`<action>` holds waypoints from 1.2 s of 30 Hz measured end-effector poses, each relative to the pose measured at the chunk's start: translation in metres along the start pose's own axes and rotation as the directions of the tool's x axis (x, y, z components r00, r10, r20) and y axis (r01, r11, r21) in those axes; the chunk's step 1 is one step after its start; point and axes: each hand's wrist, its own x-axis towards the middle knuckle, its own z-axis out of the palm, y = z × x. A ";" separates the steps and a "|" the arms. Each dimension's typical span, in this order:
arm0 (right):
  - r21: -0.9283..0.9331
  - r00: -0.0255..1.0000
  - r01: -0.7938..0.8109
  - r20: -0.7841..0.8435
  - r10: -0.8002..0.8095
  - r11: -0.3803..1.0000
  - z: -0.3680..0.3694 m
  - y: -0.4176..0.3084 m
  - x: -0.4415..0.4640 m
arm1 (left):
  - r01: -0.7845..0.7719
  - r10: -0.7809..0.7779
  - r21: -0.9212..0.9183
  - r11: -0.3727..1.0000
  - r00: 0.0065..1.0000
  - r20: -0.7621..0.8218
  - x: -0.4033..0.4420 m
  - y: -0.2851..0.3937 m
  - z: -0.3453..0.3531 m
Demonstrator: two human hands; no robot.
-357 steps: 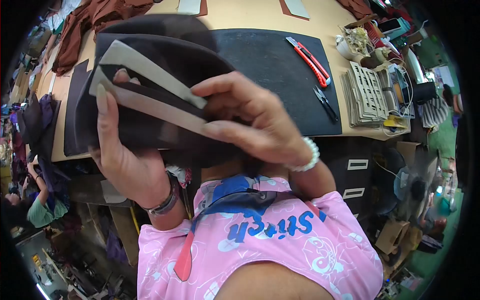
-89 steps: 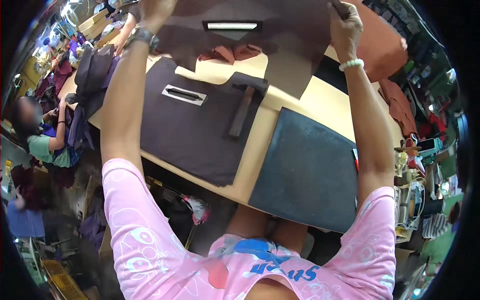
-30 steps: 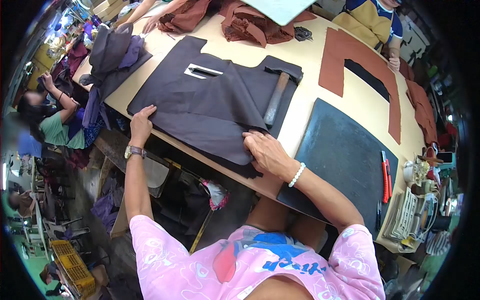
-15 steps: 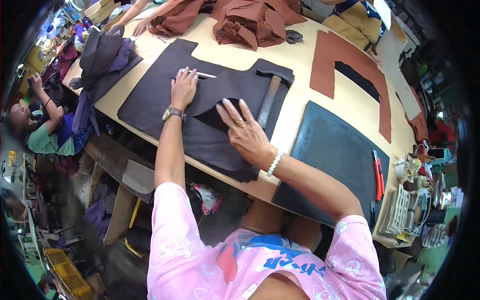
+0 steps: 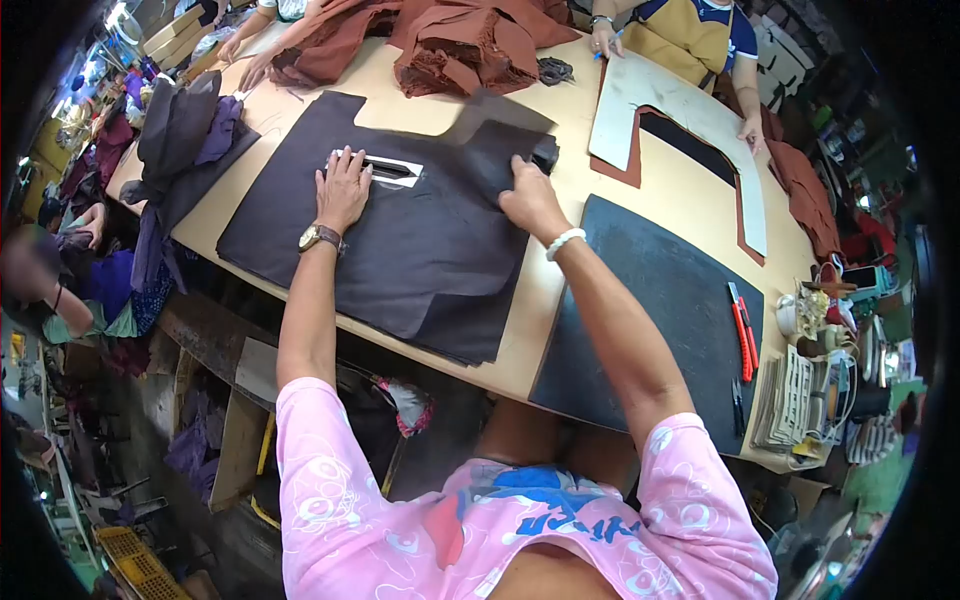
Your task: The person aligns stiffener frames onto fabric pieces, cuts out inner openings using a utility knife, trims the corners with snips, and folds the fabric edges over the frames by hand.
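A stack of dark fabric pieces [image 5: 400, 270] lies on the table in front of me. My left hand [image 5: 343, 188] rests on it with fingers stretched out, beside and partly on a white slotted piece [image 5: 403, 172] with a dark strip in its slot. My right hand [image 5: 530, 200] is curled closed at the stack's right side. Just past its fingers sits a dark rounded hammer head [image 5: 545, 152]; no handle shows, and what the fingers grip is hidden. Behind that hand, a fabric corner [image 5: 495, 115] is raised and smeared by motion.
On my right lies a dark cutting mat [image 5: 640, 310] with red cutters [image 5: 743, 330]. Brown fabric [image 5: 465, 50] is heaped at the back. Across the table, a co-worker's hands [image 5: 750, 132] hold a pale template [image 5: 640, 90] over brown fabric. More dark cloth [image 5: 180, 130] lies left.
My right hand has moved up and right from the lifted flap, which now lies flatter. The white slotted piece shows more. The hammer handle is out of sight. The co-worker's pale template now covers the brown piece.
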 end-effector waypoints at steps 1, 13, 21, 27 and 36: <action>0.111 0.998 -0.065 0.024 0.063 0.992 -0.003 0.007 0.000 | -0.012 0.014 0.074 0.997 1.000 -0.018 0.000 0.005 -0.005; 0.198 0.990 -0.042 -0.122 0.067 0.979 -0.002 0.048 0.000 | -0.319 0.308 -0.237 0.918 0.948 -0.083 -0.043 0.156 -0.003; 0.001 0.979 -0.200 -0.032 0.200 0.980 -0.001 0.003 -0.029 | -0.332 0.346 -0.186 0.925 0.937 0.046 -0.046 0.153 -0.005; -0.051 0.959 -0.276 0.057 0.279 0.960 -0.007 0.012 -0.016 | -0.291 0.319 -0.198 0.936 0.939 0.126 -0.046 0.156 -0.008; 0.760 0.965 -0.176 0.007 0.263 0.626 -0.045 0.014 -0.022 | -0.259 0.287 -0.198 0.945 0.948 0.133 -0.046 0.161 -0.012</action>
